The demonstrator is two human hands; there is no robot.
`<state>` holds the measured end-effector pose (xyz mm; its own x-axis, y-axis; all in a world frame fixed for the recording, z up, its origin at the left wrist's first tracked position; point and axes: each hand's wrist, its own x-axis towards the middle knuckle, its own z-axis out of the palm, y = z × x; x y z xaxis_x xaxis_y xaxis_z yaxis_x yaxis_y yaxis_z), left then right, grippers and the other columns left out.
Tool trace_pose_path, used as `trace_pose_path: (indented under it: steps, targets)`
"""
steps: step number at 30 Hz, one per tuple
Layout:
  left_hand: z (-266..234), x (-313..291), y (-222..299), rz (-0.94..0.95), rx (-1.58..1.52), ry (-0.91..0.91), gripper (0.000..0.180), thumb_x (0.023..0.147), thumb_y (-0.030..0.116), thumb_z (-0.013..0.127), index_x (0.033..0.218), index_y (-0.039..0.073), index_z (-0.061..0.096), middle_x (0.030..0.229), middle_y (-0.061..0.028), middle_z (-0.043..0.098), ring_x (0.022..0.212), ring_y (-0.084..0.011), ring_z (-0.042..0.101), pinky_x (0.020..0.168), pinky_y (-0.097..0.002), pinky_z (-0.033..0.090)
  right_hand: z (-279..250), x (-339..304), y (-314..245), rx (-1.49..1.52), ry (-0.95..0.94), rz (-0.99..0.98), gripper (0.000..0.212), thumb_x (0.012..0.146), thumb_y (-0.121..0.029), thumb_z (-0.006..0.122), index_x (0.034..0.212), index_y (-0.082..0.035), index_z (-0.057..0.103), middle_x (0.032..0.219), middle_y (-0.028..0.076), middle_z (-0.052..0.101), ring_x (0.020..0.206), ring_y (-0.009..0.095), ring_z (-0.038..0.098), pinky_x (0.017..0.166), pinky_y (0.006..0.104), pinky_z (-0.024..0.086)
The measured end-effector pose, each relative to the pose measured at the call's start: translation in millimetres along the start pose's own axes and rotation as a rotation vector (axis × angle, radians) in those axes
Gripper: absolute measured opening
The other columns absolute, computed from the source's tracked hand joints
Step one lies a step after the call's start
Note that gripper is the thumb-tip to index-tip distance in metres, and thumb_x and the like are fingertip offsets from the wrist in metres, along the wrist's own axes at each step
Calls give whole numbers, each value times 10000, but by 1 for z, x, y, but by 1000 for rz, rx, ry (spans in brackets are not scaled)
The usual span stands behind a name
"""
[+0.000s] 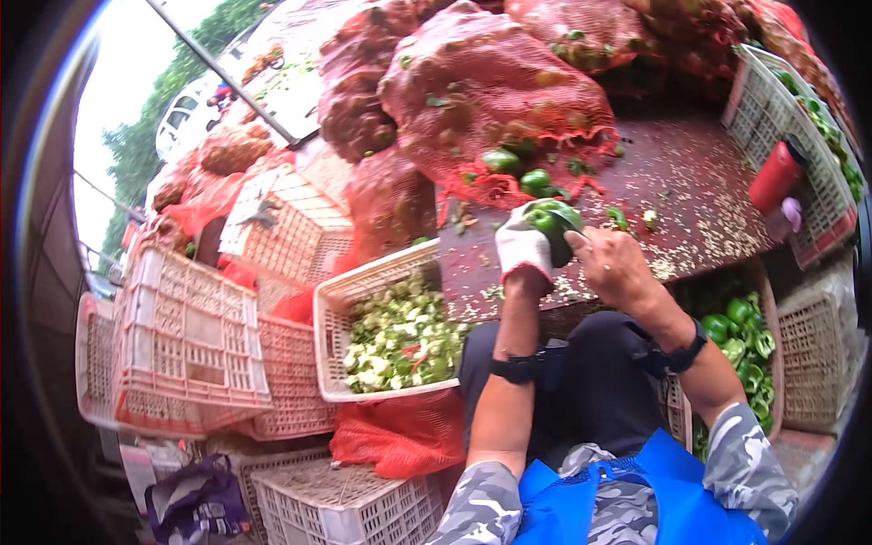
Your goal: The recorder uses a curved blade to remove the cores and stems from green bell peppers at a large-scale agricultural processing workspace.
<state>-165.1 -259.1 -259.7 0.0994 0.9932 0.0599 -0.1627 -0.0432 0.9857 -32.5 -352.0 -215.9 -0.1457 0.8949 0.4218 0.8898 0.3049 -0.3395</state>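
A green bell pepper (556, 218) is gripped in my left hand (522, 247), which wears a white glove with a red cuff. Close to the pepper's right side, my bare right hand (619, 269) is closed. Whatever its fingers hold, if anything, is hidden. Just beyond, more green peppers (536, 182) lie at the mouth of a red mesh sack (495, 91). Both hands are over the near edge of a dark red tabletop (690, 182) strewn with pale seeds. A few green scraps (618, 218) lie right of the pepper.
Left of my knees, a white crate (329, 338) holds pale pepper cores and green scraps. On my right, another crate (774, 363) contains green peppers. A red bottle (777, 173) stands by a crate (745, 86) at the right. Stacked crates (191, 327) and full mesh sacks surround the table.
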Motion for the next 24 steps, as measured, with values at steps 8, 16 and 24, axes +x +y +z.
trace_pose_path:
  steps: [8,16,24]
  targets:
    - [4,4,-11,-160,-327,28,272,932,34,445,1136,56,624,1002,-123,700,851,-240,698,715,-363,582,2,8,-7,164,18,199,498,1012,-404,471,728,-7,571,668,235,602,669,436,619,609,510,482]
    - [9,10,-19,-172,-475,49,279,957,61,422,1173,56,598,1063,-100,700,902,-220,701,744,-347,581,11,15,1,137,94,177,535,950,-481,559,743,12,566,649,252,587,678,439,619,580,495,482]
    - [13,3,-15,-230,-719,7,340,945,51,439,1258,13,568,1087,-95,672,927,-216,675,825,-366,552,17,-3,11,192,71,155,629,845,-585,642,743,33,586,657,217,599,668,415,632,584,475,484]
